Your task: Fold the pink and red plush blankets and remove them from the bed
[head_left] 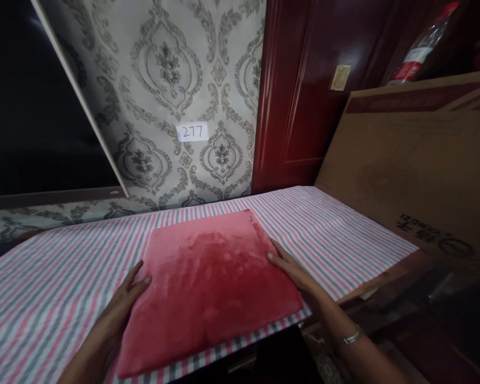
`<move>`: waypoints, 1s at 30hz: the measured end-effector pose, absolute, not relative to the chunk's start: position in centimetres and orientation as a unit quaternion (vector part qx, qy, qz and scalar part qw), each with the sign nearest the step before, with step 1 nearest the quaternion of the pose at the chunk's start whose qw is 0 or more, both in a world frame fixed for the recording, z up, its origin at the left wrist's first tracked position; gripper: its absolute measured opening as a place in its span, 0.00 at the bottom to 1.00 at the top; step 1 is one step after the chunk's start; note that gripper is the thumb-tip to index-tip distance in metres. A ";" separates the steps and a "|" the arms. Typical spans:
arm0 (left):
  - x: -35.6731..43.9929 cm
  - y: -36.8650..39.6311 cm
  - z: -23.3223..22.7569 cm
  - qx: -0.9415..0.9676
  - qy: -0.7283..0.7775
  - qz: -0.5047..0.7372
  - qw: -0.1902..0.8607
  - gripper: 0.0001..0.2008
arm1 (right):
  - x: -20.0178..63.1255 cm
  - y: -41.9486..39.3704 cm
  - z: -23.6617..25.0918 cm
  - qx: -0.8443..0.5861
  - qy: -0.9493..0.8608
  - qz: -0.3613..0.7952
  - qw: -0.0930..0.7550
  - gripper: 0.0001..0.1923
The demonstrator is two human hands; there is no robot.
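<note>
Both flat: left hand (122, 298), right hand (294, 272) flank red cushion (208, 282).

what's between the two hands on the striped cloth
The red plush pad fills that stretch in the head view: left hand at one side edge, right hand at the other.

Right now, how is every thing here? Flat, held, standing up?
red cushion: lying flat on the striped cloth
left hand: open, touching the cushion's left edge
right hand: open, touching its right edge
cardboard box: closed, standing on its side
plastic bottle: capped, tilted
</note>
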State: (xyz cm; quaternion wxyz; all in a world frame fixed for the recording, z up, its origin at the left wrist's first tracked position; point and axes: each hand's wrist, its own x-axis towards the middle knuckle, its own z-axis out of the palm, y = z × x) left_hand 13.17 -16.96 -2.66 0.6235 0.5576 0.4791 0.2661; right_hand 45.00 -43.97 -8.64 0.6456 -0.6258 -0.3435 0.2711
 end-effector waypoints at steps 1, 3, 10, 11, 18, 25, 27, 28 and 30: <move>13.0 -17.0 -2.9 0.567 0.471 0.266 0.621 0.41 | 44.9 -44.0 -8.7 -0.625 -0.334 0.274 0.651 0.43; 12.8 -17.1 -3.1 0.576 0.462 0.275 0.615 0.42 | 44.6 -43.9 -8.8 -0.631 -0.313 0.265 0.658 0.44; 12.7 -18.0 -2.8 0.571 0.430 0.292 0.636 0.42 | 44.3 -43.9 -9.5 -0.668 -0.280 0.213 0.657 0.45; 12.7 -18.1 -2.7 0.564 0.430 0.292 0.642 0.41 | 44.3 -43.9 -9.6 -0.672 -0.279 0.206 0.654 0.45; 13.2 -18.1 -2.4 0.526 0.420 0.298 0.677 0.41 | 44.8 -43.9 -10.3 -0.689 -0.286 0.179 0.642 0.46; 12.8 -18.1 -2.6 0.580 0.429 0.299 0.625 0.46 | 44.5 -43.9 -8.5 -0.630 -0.302 0.287 0.655 0.42; 13.0 -17.9 -2.6 0.579 0.425 0.300 0.628 0.48 | 44.4 -43.6 -7.2 -0.611 -0.308 0.320 0.655 0.42; 13.1 -17.8 -2.4 0.578 0.426 0.302 0.627 0.49 | 44.5 -43.4 -6.5 -0.605 -0.311 0.333 0.653 0.43; 13.5 -17.9 -1.7 0.583 0.423 0.314 0.618 0.51 | 44.9 -42.8 -4.8 -0.599 -0.323 0.344 0.648 0.42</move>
